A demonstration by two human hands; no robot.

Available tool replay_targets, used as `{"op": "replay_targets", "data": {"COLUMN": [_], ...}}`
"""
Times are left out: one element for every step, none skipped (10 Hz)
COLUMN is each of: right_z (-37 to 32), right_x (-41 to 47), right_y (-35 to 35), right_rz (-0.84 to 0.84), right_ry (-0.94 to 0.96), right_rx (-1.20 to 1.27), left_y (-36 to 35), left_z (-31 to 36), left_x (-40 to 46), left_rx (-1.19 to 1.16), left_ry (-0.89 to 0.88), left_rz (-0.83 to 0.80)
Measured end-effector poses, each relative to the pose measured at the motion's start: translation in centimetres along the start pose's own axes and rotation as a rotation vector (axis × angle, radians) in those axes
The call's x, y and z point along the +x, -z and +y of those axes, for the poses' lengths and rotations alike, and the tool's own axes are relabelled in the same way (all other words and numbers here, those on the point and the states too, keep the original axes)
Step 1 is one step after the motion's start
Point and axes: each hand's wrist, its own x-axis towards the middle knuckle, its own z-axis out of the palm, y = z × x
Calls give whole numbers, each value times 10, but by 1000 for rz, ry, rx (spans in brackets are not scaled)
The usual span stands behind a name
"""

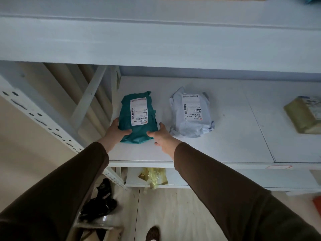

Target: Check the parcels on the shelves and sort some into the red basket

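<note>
Teal parcel (139, 119) lies on the white shelf (225, 145), label up, beside a pale grey parcel (191, 113). Left hand (116, 131) and right hand (160, 136) grip its near corners, thumbs on top.

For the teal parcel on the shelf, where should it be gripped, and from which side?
Grip the teal parcel by its near end, one hand on each long side, coming in from the shelf's open front. It lies flat and lengthwise toward the person, label up; the left hand and right hand already flank that end. The grey parcel probably crowds a right-side approach.
</note>
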Motion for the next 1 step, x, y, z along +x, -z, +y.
{"op": "replay_targets", "data": {"right_z": [-1], "right_x": [-27], "right_y": [10], "right_rz": [-22], "right_ry": [22], "right_rx": [-81], "left_y": [-1], "left_z": [8], "left_x": [-17], "left_rx": [100], "left_ry": [-32], "left_rz": [80]}}
